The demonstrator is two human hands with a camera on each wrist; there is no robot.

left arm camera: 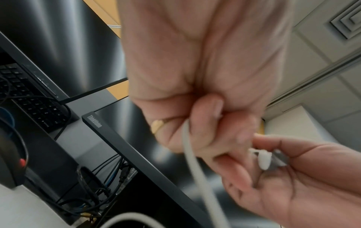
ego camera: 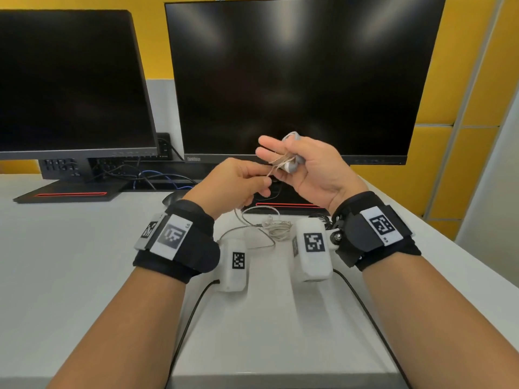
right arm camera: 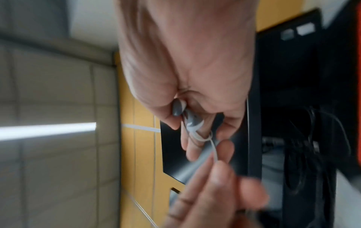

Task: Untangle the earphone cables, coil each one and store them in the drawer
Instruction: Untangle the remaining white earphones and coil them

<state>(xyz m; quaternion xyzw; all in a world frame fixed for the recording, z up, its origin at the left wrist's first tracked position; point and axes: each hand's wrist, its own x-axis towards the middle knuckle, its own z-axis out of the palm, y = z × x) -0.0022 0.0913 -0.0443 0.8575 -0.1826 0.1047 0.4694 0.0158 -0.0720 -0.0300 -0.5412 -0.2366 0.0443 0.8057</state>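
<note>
My right hand (ego camera: 292, 161) is raised in front of the big monitor, palm toward me, with the white earphone cable (ego camera: 282, 161) wound in loops round its fingers and the grey-white earbuds (right arm camera: 187, 117) held under the thumb. My left hand (ego camera: 252, 178) pinches the free run of that cable (left arm camera: 190, 155) just left of the right fingers; the cable hangs from it down to the desk. A second pale earphone cable (ego camera: 269, 227) lies in a loose bundle on the white desk below both hands. No drawer is in view.
Two dark monitors (ego camera: 303, 80) stand at the back of the white desk (ego camera: 70, 262), their bases and a mass of black and blue leads (ego camera: 157, 178) behind the hands. A black mouse (ego camera: 174, 196) lies left of the hands. Black camera leads run toward me.
</note>
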